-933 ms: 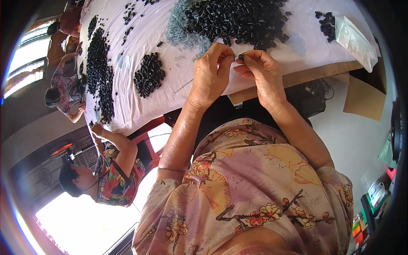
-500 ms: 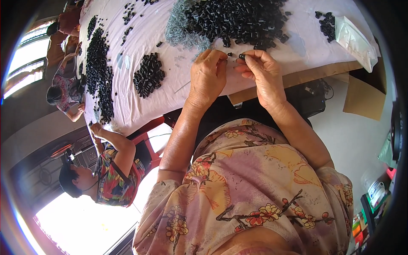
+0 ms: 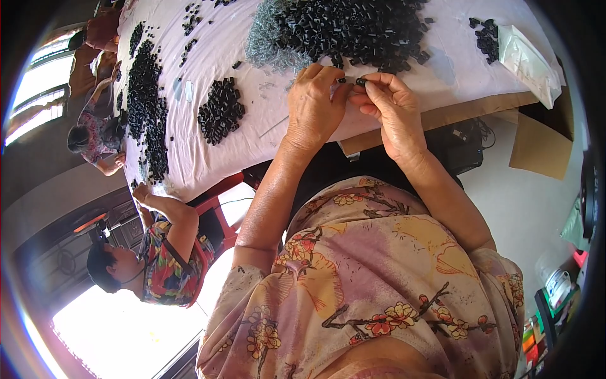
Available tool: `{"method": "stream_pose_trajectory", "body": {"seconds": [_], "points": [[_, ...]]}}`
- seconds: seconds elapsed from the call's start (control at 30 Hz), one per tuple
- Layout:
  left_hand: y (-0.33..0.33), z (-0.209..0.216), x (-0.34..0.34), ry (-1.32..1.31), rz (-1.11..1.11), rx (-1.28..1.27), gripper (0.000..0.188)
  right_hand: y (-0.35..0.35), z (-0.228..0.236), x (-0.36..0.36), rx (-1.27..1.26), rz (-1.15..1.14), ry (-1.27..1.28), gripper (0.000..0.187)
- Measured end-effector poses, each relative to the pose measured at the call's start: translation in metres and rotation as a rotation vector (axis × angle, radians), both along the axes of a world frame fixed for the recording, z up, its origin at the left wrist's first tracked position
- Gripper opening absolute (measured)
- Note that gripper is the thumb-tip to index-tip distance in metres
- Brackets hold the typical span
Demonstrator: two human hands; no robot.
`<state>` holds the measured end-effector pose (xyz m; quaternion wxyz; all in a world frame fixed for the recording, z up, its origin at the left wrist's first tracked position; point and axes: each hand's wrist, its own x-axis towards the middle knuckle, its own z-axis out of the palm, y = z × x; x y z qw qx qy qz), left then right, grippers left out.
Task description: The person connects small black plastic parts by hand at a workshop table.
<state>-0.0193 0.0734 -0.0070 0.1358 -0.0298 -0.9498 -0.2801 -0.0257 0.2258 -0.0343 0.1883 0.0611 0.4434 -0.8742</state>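
Observation:
Over the near edge of a table covered in white cloth [image 3: 265, 126], my left hand [image 3: 314, 101] and my right hand [image 3: 391, 107] meet fingertip to fingertip. My right hand pinches a small black tube-shaped part [image 3: 360, 81]. My left hand's fingertips hold something tiny and dark against it; what it is I cannot make out. Just beyond the hands lies a big heap of the same black parts [image 3: 353, 28], with a pile of thin silvery metal pieces [image 3: 268, 44] at its left side.
A smaller pile of black parts [image 3: 221, 117] lies left of my hands, and a long pile [image 3: 148, 120] runs along the table's left side. A clear plastic bag [image 3: 527, 60] sits at the right. Two other people [image 3: 158, 259] work at the left edge.
My left hand's fingertips have closed in on the part held by my right hand. Both hands stay in about the same place at the table's edge.

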Motion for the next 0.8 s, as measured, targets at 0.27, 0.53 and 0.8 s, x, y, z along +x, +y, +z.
{"method": "stream_pose_trajectory", "body": {"seconds": [0.27, 0.53, 0.8], "points": [[0.001, 0.002, 0.001, -0.020, -0.005, 0.131, 0.007, 0.004, -0.006, -0.003, -0.115, 0.021, -0.032, 0.014], [-0.007, -0.006, 0.001, 0.046, 0.006, 0.010, 0.009, 0.005, -0.009, -0.004, -0.205, 0.039, -0.034, 0.014], [-0.007, -0.008, 0.002, 0.007, 0.020, 0.030, 0.007, 0.005, -0.011, -0.004, -0.229, 0.038, -0.043, 0.013]]}}
